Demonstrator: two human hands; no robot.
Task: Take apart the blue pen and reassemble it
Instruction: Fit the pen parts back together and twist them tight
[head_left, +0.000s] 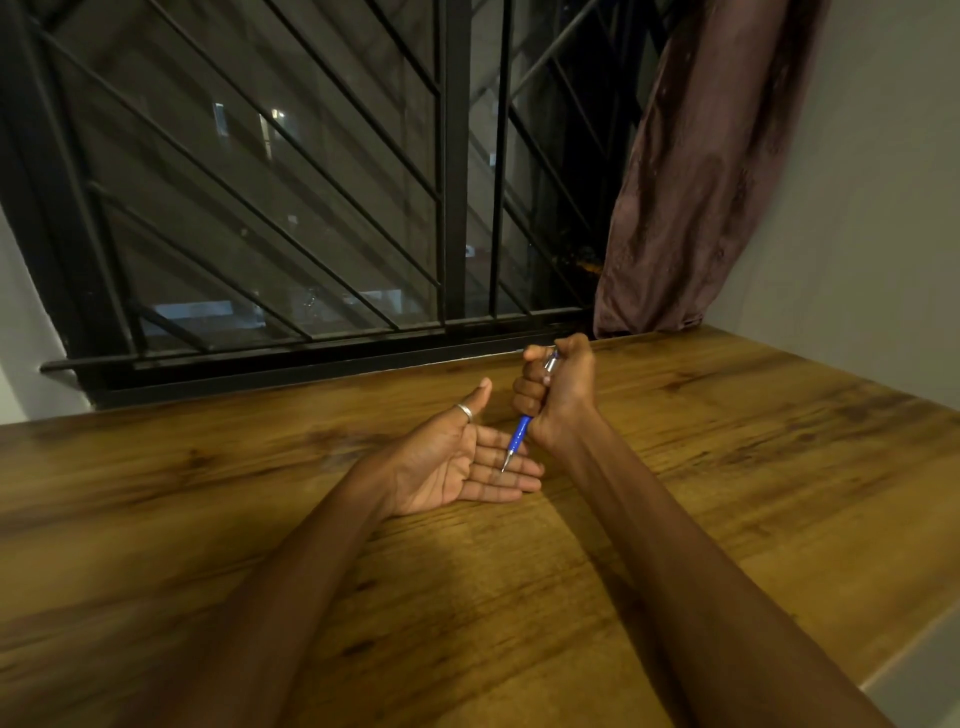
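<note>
The blue pen is held upright and slightly tilted in my right hand, which is closed in a fist around its barrel. Its silver clip end sticks out at the top of the fist. The blue grip and metal tip point down from the fist, and the tip touches the fingers of my left hand. That hand lies palm up and flat on the wooden table, fingers apart, a ring on the thumb, holding nothing. The pen looks whole; the middle of its barrel is hidden inside my fist.
A barred window runs along the table's far edge. A brownish curtain hangs at the back right, next to a plain wall. The table's right edge cuts diagonally at the lower right.
</note>
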